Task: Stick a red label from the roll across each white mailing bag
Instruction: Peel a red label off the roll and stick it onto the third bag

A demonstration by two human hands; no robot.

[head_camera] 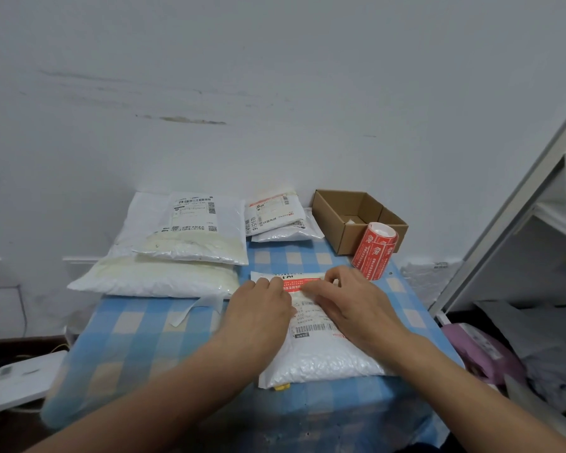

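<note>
A white mailing bag (321,358) lies in front of me on the blue checked tablecloth (138,338). A red label (299,284) lies across its far end, over the printed shipping slip. My left hand (262,308) presses the label's left part with its fingertips. My right hand (350,299) presses the label's right part, fingers laid flat over it. The roll of red labels (374,251) stands just beyond my right hand, next to the cardboard box.
Two larger white bags (183,253) are stacked at the left, and smaller ones (275,217) at the back. An open cardboard box (350,214) sits at the back right. A strip of backing paper (193,308) lies on the cloth. A white shelf (536,256) stands at right.
</note>
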